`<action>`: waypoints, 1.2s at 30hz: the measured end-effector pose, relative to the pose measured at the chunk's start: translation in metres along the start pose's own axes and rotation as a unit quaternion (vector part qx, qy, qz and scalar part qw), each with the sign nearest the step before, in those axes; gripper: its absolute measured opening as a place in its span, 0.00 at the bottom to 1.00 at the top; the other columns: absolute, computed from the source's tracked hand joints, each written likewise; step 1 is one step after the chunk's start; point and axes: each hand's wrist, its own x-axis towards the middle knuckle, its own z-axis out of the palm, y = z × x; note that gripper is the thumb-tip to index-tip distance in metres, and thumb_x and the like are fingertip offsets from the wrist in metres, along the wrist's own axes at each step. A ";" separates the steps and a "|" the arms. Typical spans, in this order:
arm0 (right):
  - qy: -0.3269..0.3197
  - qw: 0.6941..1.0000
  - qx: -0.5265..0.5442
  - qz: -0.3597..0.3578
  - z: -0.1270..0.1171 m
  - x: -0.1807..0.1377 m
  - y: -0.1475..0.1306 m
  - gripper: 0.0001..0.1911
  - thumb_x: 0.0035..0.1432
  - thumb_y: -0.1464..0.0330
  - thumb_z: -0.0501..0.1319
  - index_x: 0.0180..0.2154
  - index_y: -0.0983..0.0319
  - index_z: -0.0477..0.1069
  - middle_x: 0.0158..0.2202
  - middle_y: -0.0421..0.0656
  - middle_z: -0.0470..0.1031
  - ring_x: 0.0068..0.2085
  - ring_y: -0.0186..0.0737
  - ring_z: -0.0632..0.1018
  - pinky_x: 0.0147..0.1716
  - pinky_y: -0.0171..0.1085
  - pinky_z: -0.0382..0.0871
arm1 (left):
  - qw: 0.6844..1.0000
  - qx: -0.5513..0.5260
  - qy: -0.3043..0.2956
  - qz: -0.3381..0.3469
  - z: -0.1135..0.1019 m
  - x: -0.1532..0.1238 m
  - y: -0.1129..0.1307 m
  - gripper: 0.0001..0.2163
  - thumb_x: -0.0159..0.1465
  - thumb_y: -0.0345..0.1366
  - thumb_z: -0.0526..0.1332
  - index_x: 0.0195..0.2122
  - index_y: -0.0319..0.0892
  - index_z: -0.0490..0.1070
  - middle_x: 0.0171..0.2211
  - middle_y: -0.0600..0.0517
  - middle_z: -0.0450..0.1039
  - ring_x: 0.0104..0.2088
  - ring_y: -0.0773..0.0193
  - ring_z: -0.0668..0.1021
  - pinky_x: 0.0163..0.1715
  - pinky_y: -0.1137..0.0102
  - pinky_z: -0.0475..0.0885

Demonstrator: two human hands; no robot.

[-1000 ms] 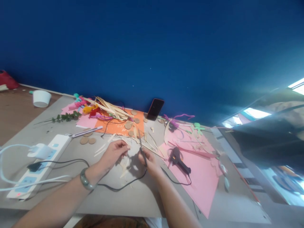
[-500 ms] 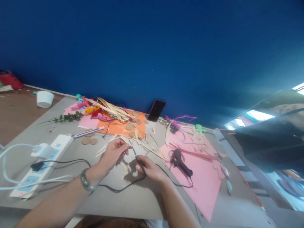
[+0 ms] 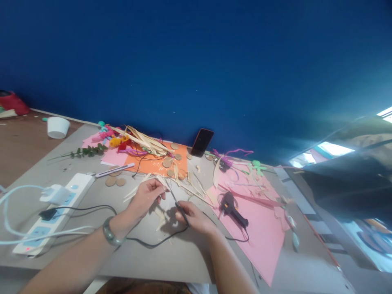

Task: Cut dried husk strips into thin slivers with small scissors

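My left hand (image 3: 148, 196), with a green bangle on the wrist, is closed in a pinch on a pale strip of dried husk (image 3: 161, 179). My right hand (image 3: 194, 217) is wrapped round a pair of scissors (image 3: 177, 201) with dark handles. The slim blades point up and left, reaching close to the left fingertips; whether they touch the strip I cannot tell. More pale husk strips (image 3: 196, 190) lie just beyond the hands, and a scrap (image 3: 161, 218) lies below them on the grey table (image 3: 159, 261).
A black glue gun (image 3: 232, 210) lies on pink paper (image 3: 260, 245) to the right. On the left are a white power strip (image 3: 75, 196) with cords, a utility knife (image 3: 114, 170) and wooden discs (image 3: 120, 182). A phone (image 3: 202, 142) leans against the blue wall.
Almost nothing differs. The left forearm and bangle have shifted very slightly left, and both hands keep their grips.
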 end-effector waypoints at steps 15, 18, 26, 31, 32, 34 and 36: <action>-0.009 0.999 -0.032 0.016 -0.001 0.001 0.000 0.21 0.48 0.52 0.59 0.23 0.62 0.58 0.22 0.35 0.54 0.26 0.31 0.57 0.24 0.32 0.52 | 1.000 0.021 -0.006 0.000 -0.002 0.000 -0.005 0.06 0.55 0.34 0.62 0.25 0.38 0.69 0.18 0.54 0.71 0.17 0.73 0.68 0.19 0.76 0.62; -0.012 0.999 -0.047 0.023 -0.002 0.002 0.001 0.19 0.49 0.53 0.59 0.23 0.61 0.57 0.22 0.35 0.53 0.25 0.31 0.56 0.24 0.32 0.51 | 1.000 0.017 -0.007 -0.002 -0.002 0.000 -0.005 0.06 0.55 0.35 0.63 0.25 0.38 0.69 0.18 0.54 0.71 0.17 0.73 0.68 0.19 0.76 0.62; -0.013 0.998 -0.061 0.020 -0.004 0.001 0.003 0.16 0.50 0.59 0.57 0.21 0.61 0.54 0.22 0.34 0.51 0.25 0.30 0.54 0.23 0.32 0.49 | 1.000 0.007 -0.006 0.000 -0.001 -0.001 -0.003 0.07 0.55 0.35 0.63 0.24 0.38 0.68 0.17 0.55 0.70 0.17 0.73 0.68 0.19 0.76 0.63; -0.018 0.998 -0.053 0.030 -0.004 0.000 0.002 0.16 0.50 0.60 0.57 0.21 0.61 0.54 0.22 0.34 0.51 0.25 0.30 0.54 0.23 0.31 0.48 | 1.000 0.012 -0.008 0.002 -0.003 0.000 -0.006 0.07 0.55 0.35 0.63 0.24 0.38 0.69 0.18 0.54 0.70 0.17 0.73 0.68 0.18 0.76 0.63; -0.016 0.998 -0.051 0.031 -0.004 0.000 0.001 0.16 0.50 0.60 0.57 0.21 0.61 0.54 0.21 0.34 0.50 0.25 0.30 0.54 0.23 0.31 0.48 | 1.000 0.013 -0.007 0.001 -0.003 0.000 -0.007 0.07 0.55 0.35 0.63 0.24 0.38 0.69 0.18 0.54 0.70 0.17 0.72 0.68 0.18 0.76 0.63; -0.014 0.998 -0.051 0.035 -0.004 0.000 0.002 0.17 0.50 0.59 0.58 0.21 0.61 0.53 0.21 0.34 0.50 0.24 0.30 0.53 0.22 0.31 0.47 | 1.000 0.013 -0.006 0.001 -0.003 0.000 -0.007 0.07 0.55 0.35 0.63 0.24 0.38 0.69 0.18 0.55 0.70 0.17 0.72 0.68 0.19 0.76 0.63; -0.013 0.998 -0.052 0.037 -0.004 0.001 0.003 0.18 0.50 0.58 0.58 0.21 0.61 0.53 0.21 0.34 0.50 0.24 0.29 0.53 0.22 0.32 0.47 | 1.000 0.008 -0.006 0.002 -0.003 0.000 -0.006 0.06 0.55 0.34 0.63 0.24 0.39 0.68 0.17 0.55 0.70 0.17 0.72 0.68 0.19 0.76 0.62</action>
